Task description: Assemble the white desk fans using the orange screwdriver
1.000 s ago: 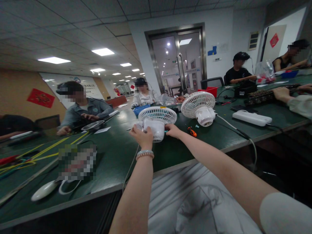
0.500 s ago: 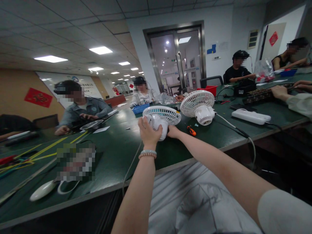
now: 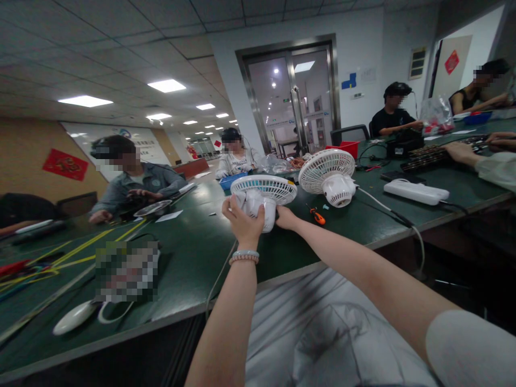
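Note:
A white electric fan stands tilted on the green table, its grille turned up and away from me. My left hand is closed round the left side of its motor housing. On the housing's right side lies my right hand; its fingers are partly hidden behind the fan. Just to the right is a second white fan, lying face away, with a cord running right. Between that fan and my right arm lies an orange-and-black screwdriver, near a small pale piece.
A white power strip lies on the right of the table. A blue tray and red bin stand farther back. Yellow straps and a white oval object are at left. Several people sit around the table.
The held fan has tipped slightly and shifted a little left with my left hand. My right hand stays at its right side. The second fan has not moved.

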